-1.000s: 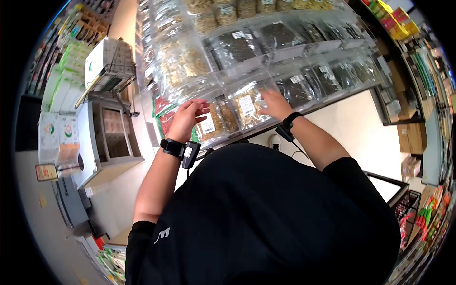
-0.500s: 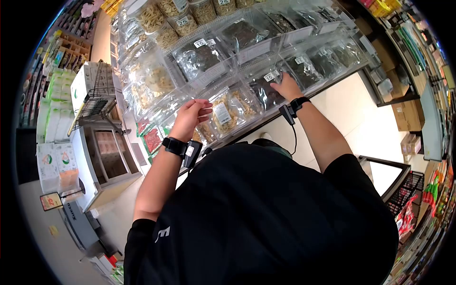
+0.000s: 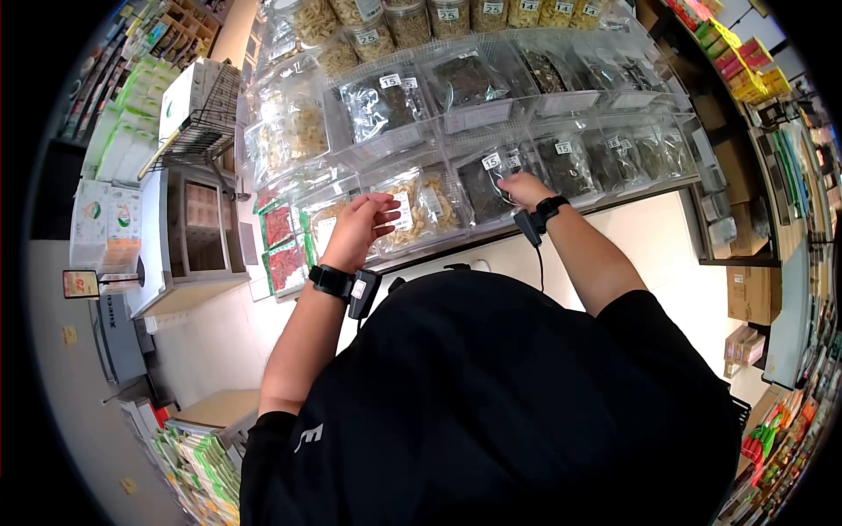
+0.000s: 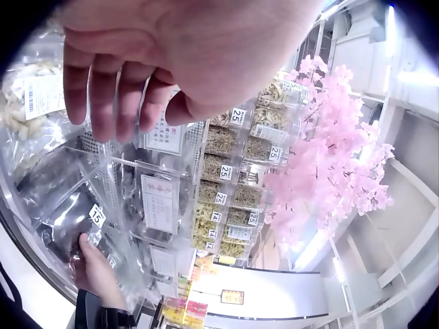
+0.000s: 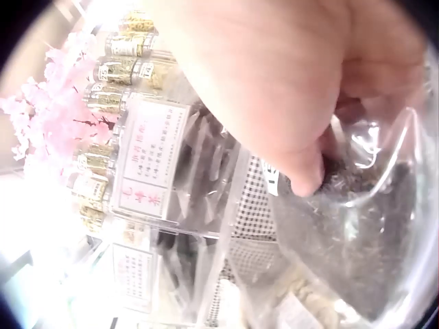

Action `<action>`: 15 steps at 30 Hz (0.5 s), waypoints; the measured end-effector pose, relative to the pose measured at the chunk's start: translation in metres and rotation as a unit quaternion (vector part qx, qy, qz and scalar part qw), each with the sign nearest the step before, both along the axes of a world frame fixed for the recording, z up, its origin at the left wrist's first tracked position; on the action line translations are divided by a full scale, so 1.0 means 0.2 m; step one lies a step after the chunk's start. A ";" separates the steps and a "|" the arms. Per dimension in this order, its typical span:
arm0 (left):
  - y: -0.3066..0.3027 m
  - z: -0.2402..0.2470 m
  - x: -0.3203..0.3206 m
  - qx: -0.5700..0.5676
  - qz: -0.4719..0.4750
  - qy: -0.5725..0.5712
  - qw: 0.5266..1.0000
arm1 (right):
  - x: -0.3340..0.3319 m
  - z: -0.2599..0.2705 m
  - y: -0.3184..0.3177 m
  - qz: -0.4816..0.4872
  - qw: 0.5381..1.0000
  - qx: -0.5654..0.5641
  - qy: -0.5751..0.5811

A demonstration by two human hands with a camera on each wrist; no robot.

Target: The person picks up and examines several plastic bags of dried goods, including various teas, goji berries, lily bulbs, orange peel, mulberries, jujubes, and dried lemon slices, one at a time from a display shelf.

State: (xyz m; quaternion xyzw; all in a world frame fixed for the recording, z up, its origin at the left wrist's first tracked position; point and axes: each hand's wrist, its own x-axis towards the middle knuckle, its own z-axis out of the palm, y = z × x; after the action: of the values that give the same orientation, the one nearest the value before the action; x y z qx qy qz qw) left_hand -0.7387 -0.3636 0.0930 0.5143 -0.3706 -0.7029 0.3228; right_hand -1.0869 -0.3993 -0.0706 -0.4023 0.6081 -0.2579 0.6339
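Note:
My right hand (image 3: 528, 189) pinches the top of a clear bag of dark dried tea leaves (image 3: 481, 195) in the front row of the display. In the right wrist view the thumb presses into the crinkled plastic, and the loose leaves (image 5: 343, 253) lie below it; the other fingers are partly hidden. A white "15" tag (image 4: 97, 216) marks that bag. My left hand (image 3: 355, 230) hovers over the front row, fingers loosely bent and holding nothing. Beside it lie clear bags of pale dried slices (image 3: 405, 210) with white labels.
Clear dividers split the tiered display, with more dark-leaf bags (image 3: 379, 101) behind and jars (image 3: 408, 24) at the back. Red-and-green packets (image 3: 282, 263) lie at the left end. A wire cart (image 3: 206, 114) stands left. Pink blossoms (image 4: 329, 137) rise behind the jars.
My right hand has moved from a bag of pale slices rightward to the dark tea bag and now pinches it. The left hand stays raised and loose. The head view has shifted.

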 end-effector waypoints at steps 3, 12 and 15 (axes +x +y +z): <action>0.06 0.03 0.04 -0.012 -0.001 0.009 1.000 | 0.04 0.06 0.04 -0.077 0.997 0.016 0.026; 0.39 0.05 0.16 0.000 -0.010 0.029 1.000 | 0.08 0.41 0.39 -0.122 0.971 -0.043 -0.199; 0.45 0.11 0.13 -0.036 -0.076 0.045 0.995 | 0.18 0.69 0.54 -0.080 0.968 -0.111 -0.210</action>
State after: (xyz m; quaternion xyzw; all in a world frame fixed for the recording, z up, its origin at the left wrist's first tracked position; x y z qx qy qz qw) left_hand -0.7123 -0.2726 0.1149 0.4410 -0.4187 -0.7339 0.3028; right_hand -1.0503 -0.2904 0.0670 -0.3573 0.4587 -0.4525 0.6761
